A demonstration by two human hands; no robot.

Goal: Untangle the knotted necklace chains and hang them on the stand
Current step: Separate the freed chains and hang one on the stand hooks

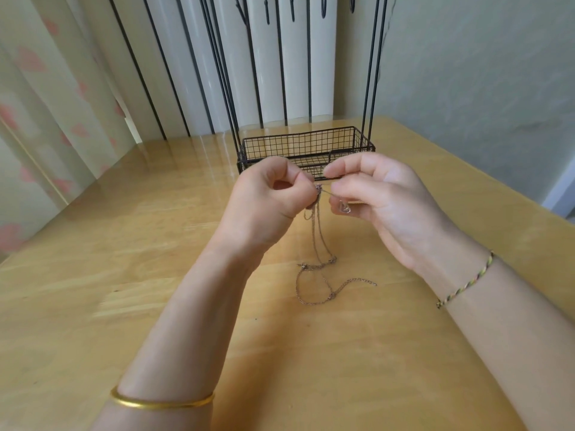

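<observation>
Gold bangle [161, 402] on left forearm, braided cord bracelet [463, 281] on right wrist. Loose ends of thin metal necklace chains [315, 266] lie on glossy wooden table [155, 244], and strands rise to both hands. Left hand [267, 197] pinches the knotted clump. Right hand [379, 194] pinches a strand just beside it, small pendant [343, 207] at its fingers. Black wire stand [306, 147] with basket base stands just behind the hands, no chain on it.

Soft daylight, slight blur, wide-angle warping
</observation>
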